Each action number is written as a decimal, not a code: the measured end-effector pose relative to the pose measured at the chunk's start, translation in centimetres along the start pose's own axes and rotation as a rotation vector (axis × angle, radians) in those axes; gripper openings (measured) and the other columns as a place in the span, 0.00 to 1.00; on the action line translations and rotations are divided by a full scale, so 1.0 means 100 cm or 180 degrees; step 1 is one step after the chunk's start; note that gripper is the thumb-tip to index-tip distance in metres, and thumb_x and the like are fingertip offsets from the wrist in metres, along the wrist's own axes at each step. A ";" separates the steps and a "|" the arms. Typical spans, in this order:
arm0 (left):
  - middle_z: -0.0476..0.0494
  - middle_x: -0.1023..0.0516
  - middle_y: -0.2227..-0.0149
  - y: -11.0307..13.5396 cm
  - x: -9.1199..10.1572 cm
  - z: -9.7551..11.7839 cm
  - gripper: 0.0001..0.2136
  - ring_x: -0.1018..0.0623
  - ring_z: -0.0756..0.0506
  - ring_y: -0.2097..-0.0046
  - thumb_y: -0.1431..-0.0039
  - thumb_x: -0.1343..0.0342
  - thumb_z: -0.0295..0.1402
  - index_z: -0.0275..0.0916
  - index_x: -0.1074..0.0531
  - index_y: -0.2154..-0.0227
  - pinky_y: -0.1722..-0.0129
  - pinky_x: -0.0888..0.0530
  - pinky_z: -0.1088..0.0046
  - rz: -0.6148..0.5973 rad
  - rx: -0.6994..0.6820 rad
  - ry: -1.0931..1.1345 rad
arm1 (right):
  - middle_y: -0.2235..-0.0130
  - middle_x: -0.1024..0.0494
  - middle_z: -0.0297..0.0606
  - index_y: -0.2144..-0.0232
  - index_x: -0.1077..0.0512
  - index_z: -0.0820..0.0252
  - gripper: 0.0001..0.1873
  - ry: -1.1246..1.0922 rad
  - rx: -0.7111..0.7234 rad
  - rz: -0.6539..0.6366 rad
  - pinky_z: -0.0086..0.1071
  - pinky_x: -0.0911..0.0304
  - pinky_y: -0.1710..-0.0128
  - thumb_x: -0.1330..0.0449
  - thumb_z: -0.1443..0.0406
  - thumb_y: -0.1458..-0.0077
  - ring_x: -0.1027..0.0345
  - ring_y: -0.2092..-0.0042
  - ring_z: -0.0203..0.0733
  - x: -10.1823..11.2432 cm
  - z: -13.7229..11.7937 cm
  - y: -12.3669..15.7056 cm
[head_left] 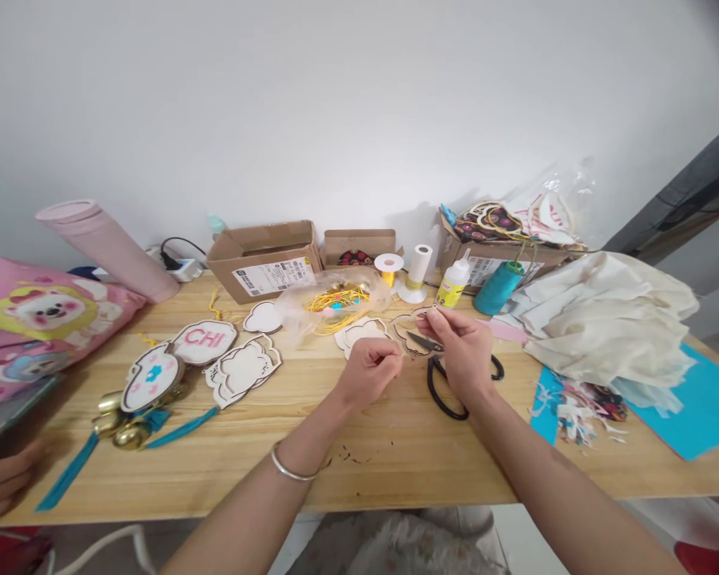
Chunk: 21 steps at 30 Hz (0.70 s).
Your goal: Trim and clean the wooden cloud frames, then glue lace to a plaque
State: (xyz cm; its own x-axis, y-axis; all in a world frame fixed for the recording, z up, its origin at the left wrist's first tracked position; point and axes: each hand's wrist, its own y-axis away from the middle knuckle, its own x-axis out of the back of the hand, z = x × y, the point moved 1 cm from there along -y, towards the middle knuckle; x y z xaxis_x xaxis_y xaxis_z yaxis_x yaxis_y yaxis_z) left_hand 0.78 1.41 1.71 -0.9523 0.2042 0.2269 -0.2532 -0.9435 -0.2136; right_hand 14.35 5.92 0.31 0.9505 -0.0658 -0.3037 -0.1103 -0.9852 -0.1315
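Observation:
My left hand [372, 371] is closed above the table, its fingertips pressed together; anything in them is too small to make out. My right hand [464, 351] pinches with thumb and forefinger, and I cannot tell what is between them. Beneath it lie black-handled scissors [436, 393], blades pointing left. A thin wooden outline frame [408, 318] is just left of my right fingertips; whether they touch it is unclear. Behind my left hand lies a white cloud-shaped piece with a wooden edge [359, 334].
A plastic bag of yellow cords [335, 303], a glue bottle [452, 285], a teal thread cone [498, 289] and cardboard boxes [264, 243] stand behind. Finished ornaments [152, 383] with bells lie left; white fabric [599, 311] and scraps [581, 407] lie right. Another person's hand [5, 479] shows at far left.

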 end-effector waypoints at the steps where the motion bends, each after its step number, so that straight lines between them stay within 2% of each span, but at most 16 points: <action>1: 0.54 0.49 0.87 0.001 0.001 0.001 0.10 0.47 0.54 0.82 0.58 0.58 0.28 0.39 0.49 0.90 0.81 0.49 0.75 -0.0263 -0.0008 0.0000 | 0.75 0.23 0.32 0.74 0.24 0.59 0.07 -0.0167 -0.0136 -0.0012 0.27 0.31 0.69 0.36 0.63 0.59 0.29 0.73 0.32 0.001 -0.002 -0.002; 4: 0.55 0.54 0.87 0.005 0.005 -0.001 0.11 0.51 0.55 0.82 0.59 0.58 0.27 0.39 0.54 0.89 0.82 0.53 0.74 -0.0967 -0.0043 -0.0212 | 0.75 0.23 0.33 0.76 0.25 0.62 0.07 -0.0566 -0.0564 -0.0061 0.22 0.31 0.72 0.35 0.64 0.60 0.30 0.74 0.29 0.005 -0.009 -0.008; 7: 0.55 0.57 0.86 0.006 0.009 -0.006 0.11 0.53 0.55 0.82 0.59 0.59 0.25 0.39 0.56 0.88 0.82 0.54 0.74 -0.1319 0.0021 -0.0593 | 0.75 0.23 0.33 0.76 0.26 0.63 0.06 -0.0777 -0.0887 -0.0079 0.19 0.32 0.75 0.35 0.65 0.60 0.31 0.76 0.28 0.008 -0.014 -0.011; 13: 0.55 0.53 0.85 0.007 0.010 -0.011 0.10 0.49 0.55 0.80 0.56 0.60 0.24 0.38 0.54 0.87 0.80 0.49 0.76 -0.1657 -0.0121 -0.1338 | 0.75 0.24 0.33 0.75 0.27 0.64 0.03 -0.1041 -0.1278 -0.0068 0.18 0.32 0.77 0.40 0.69 0.53 0.32 0.78 0.27 0.009 -0.017 -0.013; 17: 0.55 0.49 0.85 0.006 0.007 -0.009 0.10 0.48 0.55 0.80 0.56 0.58 0.24 0.36 0.49 0.88 0.79 0.47 0.78 -0.1777 -0.0051 -0.1611 | 0.75 0.24 0.33 0.74 0.28 0.65 0.07 -0.1225 -0.1509 -0.0062 0.18 0.32 0.78 0.46 0.71 0.48 0.33 0.79 0.26 0.008 -0.021 -0.013; 21: 0.56 0.51 0.85 0.007 0.008 -0.006 0.11 0.49 0.56 0.80 0.55 0.54 0.27 0.36 0.45 0.89 0.81 0.49 0.79 -0.1883 0.0101 -0.1609 | 0.76 0.24 0.32 0.74 0.29 0.65 0.09 -0.1281 -0.1595 -0.0046 0.18 0.32 0.78 0.48 0.71 0.46 0.33 0.79 0.26 0.010 -0.022 -0.014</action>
State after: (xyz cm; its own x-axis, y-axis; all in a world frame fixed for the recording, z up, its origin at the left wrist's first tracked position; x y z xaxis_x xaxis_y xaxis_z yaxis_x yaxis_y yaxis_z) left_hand -0.29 1.06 1.14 -0.4650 0.5395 0.7019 -0.6827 -0.7233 0.1036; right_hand 16.06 6.91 2.27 0.7568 -0.0833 -0.6484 0.1434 -0.9465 0.2890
